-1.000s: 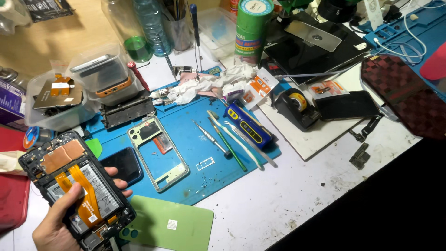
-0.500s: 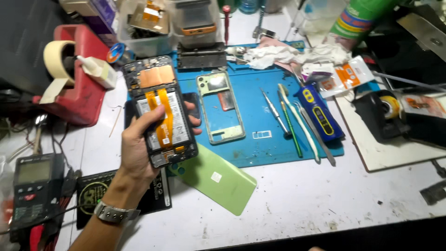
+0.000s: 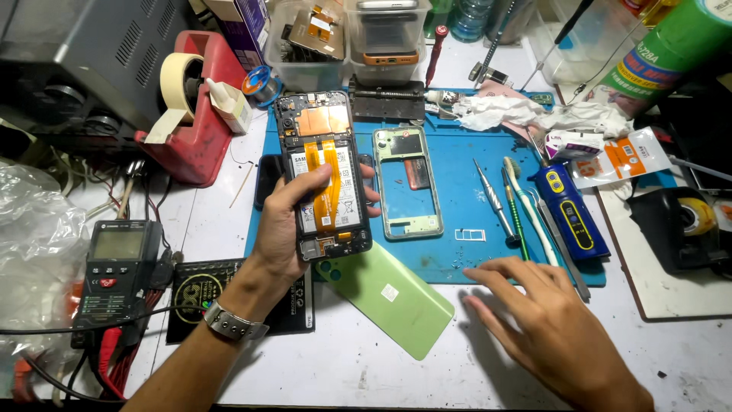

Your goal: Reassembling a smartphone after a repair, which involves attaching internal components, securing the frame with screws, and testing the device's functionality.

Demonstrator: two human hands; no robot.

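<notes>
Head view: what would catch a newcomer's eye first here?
The opened phone, its orange flex cables and battery bared, is gripped in the left hand above the blue mat. Beside it on the mat lies a pale green frame, and a green back cover sits at the mat's near edge. The right hand hovers spread, holding nothing.

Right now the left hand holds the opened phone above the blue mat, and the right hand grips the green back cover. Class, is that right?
Not quite. The head view shows the left hand holding the opened phone above the blue mat, but the right hand grips nothing: it is spread open over the table, apart from the green back cover.
</notes>
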